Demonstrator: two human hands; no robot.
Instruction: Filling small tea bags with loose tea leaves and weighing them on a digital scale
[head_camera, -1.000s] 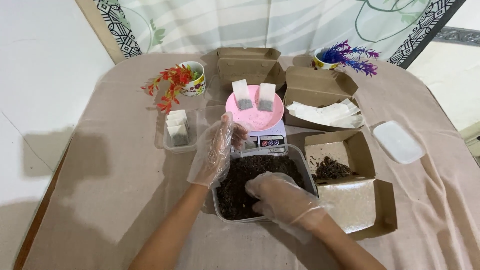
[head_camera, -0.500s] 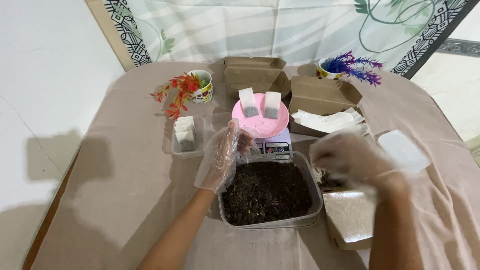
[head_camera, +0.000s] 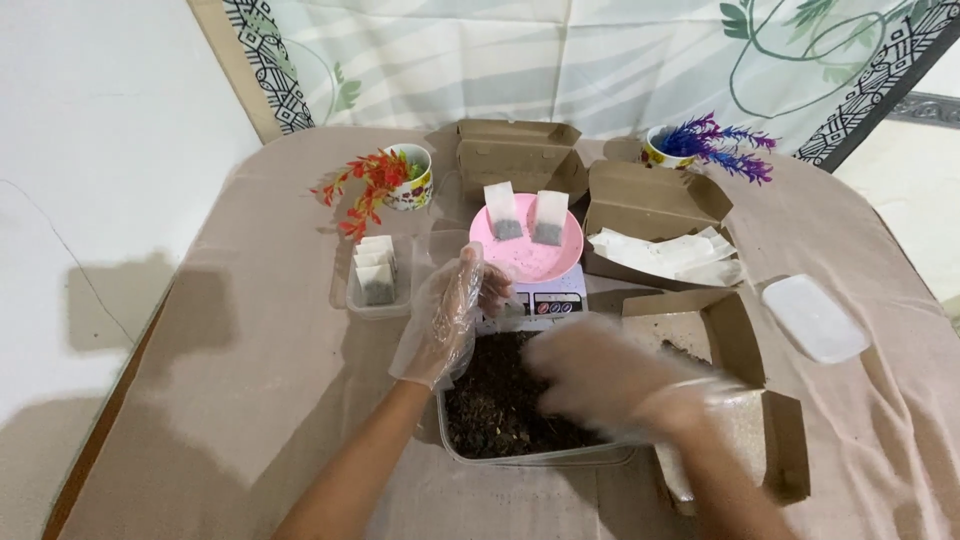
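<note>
Both my hands wear thin clear plastic gloves. My left hand (head_camera: 450, 315) hovers at the far left corner of a clear plastic tub (head_camera: 530, 458) filled with dark loose dried leaves (head_camera: 495, 405). Its fingertips pinch what looks like a small white paper bag, mostly hidden by the fingers. My right hand (head_camera: 600, 375) is blurred by motion, low over the right half of the tub, and its grip cannot be made out. Just behind the tub, a small digital scale (head_camera: 548, 298) carries a pink plate (head_camera: 525, 265) with two partly filled sachets (head_camera: 505, 212).
A clear tray of filled sachets (head_camera: 377, 282) stands to the left. On the right are a cardboard box of empty white bags (head_camera: 665, 255), an open cardboard box (head_camera: 740, 330) and a white lid (head_camera: 815, 318). At the back are a cardboard box (head_camera: 520, 155) and two cups of artificial plants (head_camera: 395, 180).
My right hand rose from the tub, swung right over the open cardboard box, and has come back left over the tub. My left hand has stayed in place.
</note>
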